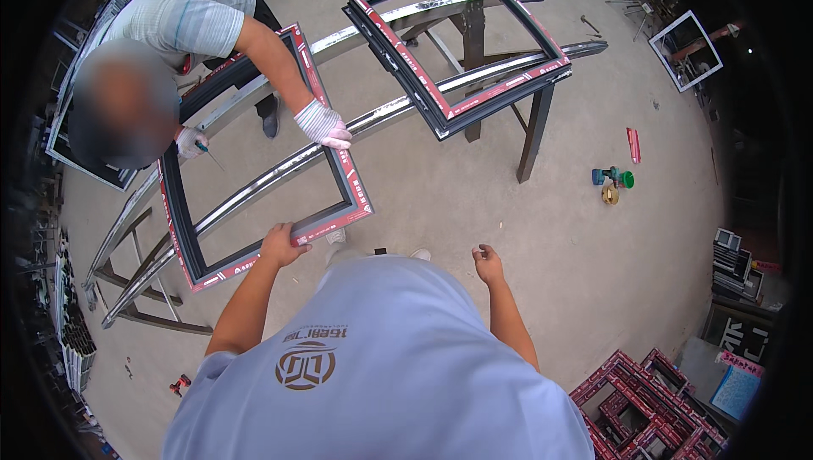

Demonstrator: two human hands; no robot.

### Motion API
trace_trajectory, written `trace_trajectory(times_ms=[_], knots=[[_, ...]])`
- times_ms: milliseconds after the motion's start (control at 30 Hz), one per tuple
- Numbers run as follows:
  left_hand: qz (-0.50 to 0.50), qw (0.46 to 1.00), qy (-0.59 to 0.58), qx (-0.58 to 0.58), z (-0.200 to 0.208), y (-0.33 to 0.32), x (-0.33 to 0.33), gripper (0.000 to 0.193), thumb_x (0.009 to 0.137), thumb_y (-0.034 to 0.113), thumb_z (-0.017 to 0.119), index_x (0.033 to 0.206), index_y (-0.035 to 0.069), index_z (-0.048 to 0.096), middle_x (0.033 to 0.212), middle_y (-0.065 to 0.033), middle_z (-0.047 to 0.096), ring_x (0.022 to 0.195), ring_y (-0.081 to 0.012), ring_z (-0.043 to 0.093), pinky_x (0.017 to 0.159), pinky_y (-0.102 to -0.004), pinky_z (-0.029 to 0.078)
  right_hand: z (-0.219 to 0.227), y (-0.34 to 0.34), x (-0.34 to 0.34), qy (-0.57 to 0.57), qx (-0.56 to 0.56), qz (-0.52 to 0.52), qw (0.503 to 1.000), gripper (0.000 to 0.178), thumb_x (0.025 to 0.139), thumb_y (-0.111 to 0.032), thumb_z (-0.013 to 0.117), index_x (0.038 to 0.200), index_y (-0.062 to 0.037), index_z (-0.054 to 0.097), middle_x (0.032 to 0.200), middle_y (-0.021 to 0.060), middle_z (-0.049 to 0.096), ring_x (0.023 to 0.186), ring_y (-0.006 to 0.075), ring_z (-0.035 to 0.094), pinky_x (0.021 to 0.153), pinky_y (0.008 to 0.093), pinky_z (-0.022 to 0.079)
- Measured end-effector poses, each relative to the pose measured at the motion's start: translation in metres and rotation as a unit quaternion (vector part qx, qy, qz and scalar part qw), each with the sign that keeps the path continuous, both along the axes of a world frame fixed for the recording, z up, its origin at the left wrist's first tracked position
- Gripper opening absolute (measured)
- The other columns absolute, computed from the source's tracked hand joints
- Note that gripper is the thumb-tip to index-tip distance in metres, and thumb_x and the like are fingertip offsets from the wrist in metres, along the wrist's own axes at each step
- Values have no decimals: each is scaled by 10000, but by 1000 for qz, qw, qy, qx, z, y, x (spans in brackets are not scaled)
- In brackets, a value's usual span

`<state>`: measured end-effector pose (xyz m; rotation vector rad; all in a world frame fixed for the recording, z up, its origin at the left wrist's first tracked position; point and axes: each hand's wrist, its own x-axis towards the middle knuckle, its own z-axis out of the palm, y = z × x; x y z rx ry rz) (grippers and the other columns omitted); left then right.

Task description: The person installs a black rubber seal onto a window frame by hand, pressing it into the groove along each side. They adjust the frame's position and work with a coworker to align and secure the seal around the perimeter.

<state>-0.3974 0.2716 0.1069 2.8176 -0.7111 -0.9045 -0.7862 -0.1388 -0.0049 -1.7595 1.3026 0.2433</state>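
Observation:
A dark window frame (182, 210) with red-and-white protective film lies across metal rails on my left. My left hand (282, 246) is closed on its near edge, close to the near right corner. Out to the right, away from the frame, my right hand (488, 264) hangs over the floor with curled fingers; whatever they may hold is too small to make out. Across from me a co-worker leans over the same frame. One gloved hand (323, 124) of theirs rests on its right side, and the other gloved hand (192, 142) holds a thin tool (212, 155).
A second filmed frame (436, 100) lies farther along the curved rails (373, 117), held up by dark legs (533, 136). Green-and-blue tools (613, 178) and a tape roll (610, 195) are on the floor at right. Stacked red-filmed frames (622, 409) stand at lower right; a drill (179, 385) lies lower left.

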Motion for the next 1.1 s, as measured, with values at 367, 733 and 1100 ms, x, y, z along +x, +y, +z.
trace_trajectory(times_ms=[367, 733, 1100], knots=[[46, 965, -159, -202, 27, -93, -69, 584, 837, 259, 788, 1335, 25, 593, 1377, -212, 554, 1281, -416, 522, 1100, -502, 419, -24, -86, 36, 47, 8, 105, 993, 598, 935, -409, 663, 1360, 7, 598, 1194, 217, 726, 1170, 357, 675, 1020, 417, 516], [-71, 895, -110, -426, 64, -274, 36, 156, 868, 100, 723, 1011, 40, 703, 1169, -144, 674, 1141, -372, 606, 990, -468, 481, 47, -197, 73, -23, -152, 0, 988, 386, 951, -298, 698, 1164, 24, 713, 1091, 219, 743, 987, 315, 739, 891, 400, 575], [128, 929, -98, -333, 36, -351, 39, 222, 894, 180, 749, 795, 6, 653, 1011, -153, 727, 1041, -360, 656, 945, -453, 497, 91, -417, 223, -225, -390, 40, 892, 275, 1043, -242, 569, 1056, -10, 717, 999, 189, 714, 963, 340, 688, 886, 403, 527]])
